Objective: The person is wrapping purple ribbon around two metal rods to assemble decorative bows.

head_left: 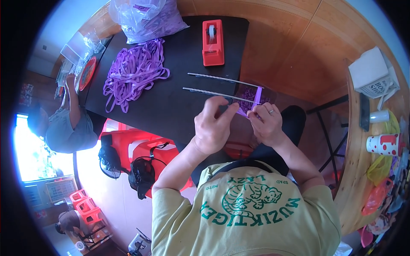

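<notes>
Two thin twisted metal rods [218,78] reach out past the table's right edge. A purple ribbon [259,94] spans their outer ends and runs down to my hands. With thumb and fingers pressed together, my right hand [267,123] pinches the ribbon beside the nearer rod; a ring sits on one finger. My left hand [215,123] is curled just left of it, its fingertips close to the ribbon's lower part; what they hold is too small to make out. Under the rods lies a heap of small purple pieces [247,96], partly hidden by my hands.
The dark table [179,55] carries a tangled pile of purple ribbon loops [136,70], a red tape dispenser [213,42] and a stuffed clear plastic bag [149,19]. A wooden counter [348,192] with cups stands right. Red stools [149,149] are at left, near another person [70,128].
</notes>
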